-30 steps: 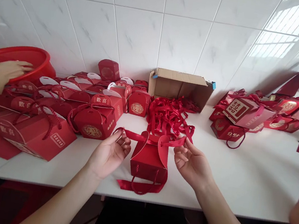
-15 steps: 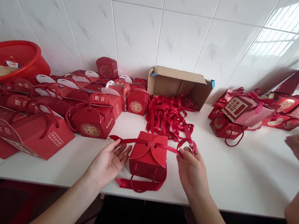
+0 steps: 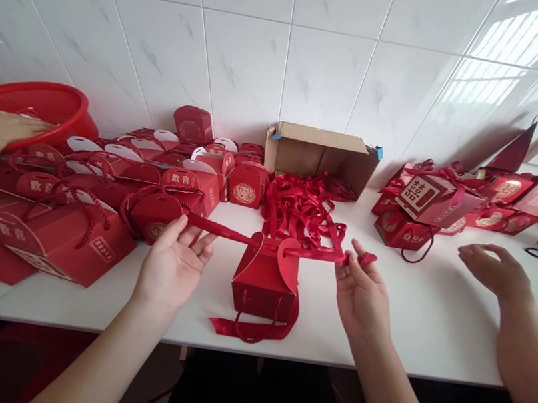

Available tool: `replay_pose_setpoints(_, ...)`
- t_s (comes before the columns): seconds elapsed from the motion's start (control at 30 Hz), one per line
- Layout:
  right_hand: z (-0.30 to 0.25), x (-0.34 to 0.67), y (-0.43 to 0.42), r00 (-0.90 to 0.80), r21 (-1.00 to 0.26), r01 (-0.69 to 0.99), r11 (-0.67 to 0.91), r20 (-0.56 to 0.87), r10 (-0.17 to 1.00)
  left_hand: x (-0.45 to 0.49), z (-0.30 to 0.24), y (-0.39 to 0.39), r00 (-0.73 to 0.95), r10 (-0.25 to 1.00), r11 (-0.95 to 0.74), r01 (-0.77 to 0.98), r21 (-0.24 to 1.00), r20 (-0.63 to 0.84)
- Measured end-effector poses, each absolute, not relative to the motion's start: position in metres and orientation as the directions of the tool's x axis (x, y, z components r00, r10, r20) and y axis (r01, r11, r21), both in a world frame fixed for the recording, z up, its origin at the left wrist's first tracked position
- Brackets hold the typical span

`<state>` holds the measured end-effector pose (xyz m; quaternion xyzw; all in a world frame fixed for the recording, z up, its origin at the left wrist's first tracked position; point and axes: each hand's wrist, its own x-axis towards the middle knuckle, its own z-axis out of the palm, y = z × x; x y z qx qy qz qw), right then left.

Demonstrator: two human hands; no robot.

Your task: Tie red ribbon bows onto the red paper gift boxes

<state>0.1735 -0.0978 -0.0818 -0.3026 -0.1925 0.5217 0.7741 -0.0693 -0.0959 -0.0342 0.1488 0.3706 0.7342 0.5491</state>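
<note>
In front of me on the table stands a red gift box (image 3: 264, 285), its two top flaps tilted up and apart. A red ribbon (image 3: 224, 229) runs through the holes in both flaps and stretches out to either side. My left hand (image 3: 171, 264) pinches the ribbon's left end between thumb and index finger, the other fingers loosely curled. On the right, my right hand (image 3: 361, 289) grips the other end, with a short tail sticking out past the fingers. A twisted cord handle (image 3: 237, 321) hangs at the box's front, and another length of ribbon (image 3: 224, 327) lies under it.
Many red boxes (image 3: 51, 236) crowd the left. A pile of loose ribbons (image 3: 298, 206) spills from a cardboard carton (image 3: 322, 137). More boxes (image 3: 406, 230) stand right. Other people's hands show near a red basin (image 3: 68, 105) and at right (image 3: 500, 276).
My hands have moved apart, drawing the ribbon out further to both sides. The box flaps have lifted and parted. Another person's hand at right has moved inward; one at left now reaches into the basin.
</note>
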Motion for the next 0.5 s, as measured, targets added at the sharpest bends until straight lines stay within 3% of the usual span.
replay_pose_setpoints(0.27, -0.035, 0.19, -0.086, 0.39, -0.726, -0.522, 0.447, 0.263, 0.882, -0.066, -0.002, -0.092, -0.377, 0.92, -0.317, -0.563, 0.764, 0.104)
replay_pose_setpoints(0.5, 0.019, 0.19, -0.082, 0.238, -0.801, -0.28, 0.53, 0.477, 0.846, -0.055, 0.031, -0.083, -0.303, 0.89, -0.452, -0.483, 0.75, 0.341)
